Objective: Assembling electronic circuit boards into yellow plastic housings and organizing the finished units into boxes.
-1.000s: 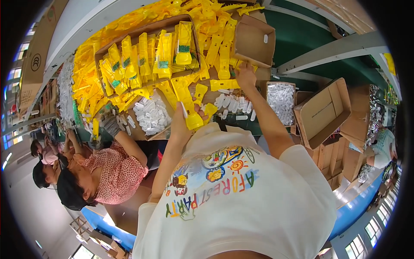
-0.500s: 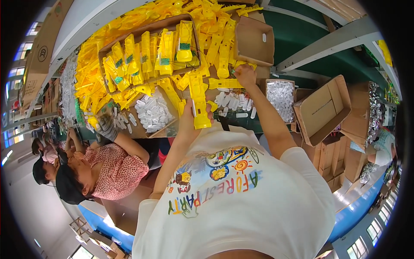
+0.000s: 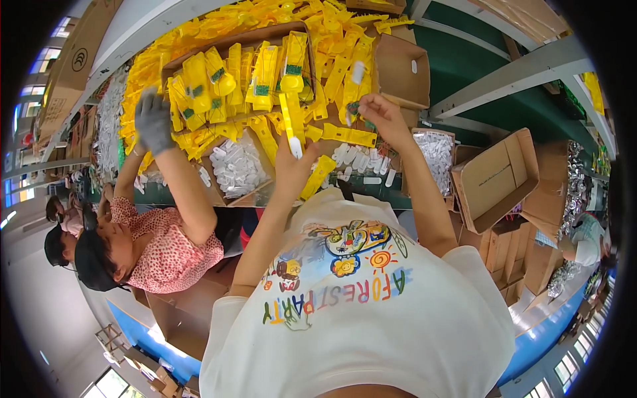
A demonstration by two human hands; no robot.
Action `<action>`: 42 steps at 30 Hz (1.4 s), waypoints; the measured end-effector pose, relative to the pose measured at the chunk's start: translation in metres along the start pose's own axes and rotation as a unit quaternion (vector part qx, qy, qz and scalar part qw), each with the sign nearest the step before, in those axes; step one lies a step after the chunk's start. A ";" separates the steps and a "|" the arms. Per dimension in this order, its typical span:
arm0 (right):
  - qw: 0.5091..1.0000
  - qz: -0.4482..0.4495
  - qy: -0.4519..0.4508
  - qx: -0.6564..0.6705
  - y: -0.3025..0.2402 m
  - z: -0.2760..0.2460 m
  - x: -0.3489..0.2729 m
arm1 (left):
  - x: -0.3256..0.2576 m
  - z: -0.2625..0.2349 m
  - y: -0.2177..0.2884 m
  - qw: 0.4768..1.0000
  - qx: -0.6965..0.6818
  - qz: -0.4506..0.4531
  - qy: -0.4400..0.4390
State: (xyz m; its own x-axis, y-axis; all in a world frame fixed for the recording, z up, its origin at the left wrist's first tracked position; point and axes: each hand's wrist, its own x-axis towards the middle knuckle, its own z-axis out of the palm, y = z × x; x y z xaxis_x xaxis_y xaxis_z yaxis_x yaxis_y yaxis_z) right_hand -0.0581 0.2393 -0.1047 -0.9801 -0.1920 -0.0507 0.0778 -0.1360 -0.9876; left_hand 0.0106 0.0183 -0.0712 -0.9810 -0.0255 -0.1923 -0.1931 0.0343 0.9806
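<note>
My left hand (image 3: 292, 169) is shut on a long yellow plastic strip (image 3: 286, 119) with a white tip, holding it upright over the table. My right hand (image 3: 378, 113) is farther right, pinching a small dark green piece (image 3: 352, 107) above loose yellow strips. Beyond both hands is a cardboard tray (image 3: 199, 50) filled with several yellow parts standing in rows. More yellow parts are heaped behind it.
A co-worker in a red patterned top reaches a grey-gloved hand (image 3: 154, 119) to the tray's left end. A box of small white parts (image 3: 235, 166) sits by my left hand. An open brown carton (image 3: 401, 69), a bag of white parts (image 3: 438, 149) and empty cardboard boxes (image 3: 497, 176) are on the right.
My left hand has turned the yellow strip upright and lifted it toward the tray. The co-worker's gloved hand has come up to the tray. My right hand stays over the loose strips.
</note>
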 end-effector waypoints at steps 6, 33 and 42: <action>0.992 -0.021 -0.109 -0.062 -0.019 0.025 -0.005 | 0.029 0.016 0.054 0.959 0.194 0.205 0.027; 0.983 0.012 -0.159 0.086 -0.069 0.048 -0.008 | 0.013 0.005 0.077 0.985 0.046 0.164 0.010; 0.931 -0.156 -0.106 -0.311 -0.058 0.057 -0.020 | 0.004 0.004 0.083 0.983 0.095 0.153 0.039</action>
State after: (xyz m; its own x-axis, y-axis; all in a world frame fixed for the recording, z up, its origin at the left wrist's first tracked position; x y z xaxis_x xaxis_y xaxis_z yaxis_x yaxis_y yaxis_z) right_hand -0.0322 0.1954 -0.0383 -0.8740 -0.4340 0.2186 -0.3906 0.3596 -0.8474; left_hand -0.0096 0.0250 0.0093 -0.9908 -0.0605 0.1214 0.1039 0.2373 0.9659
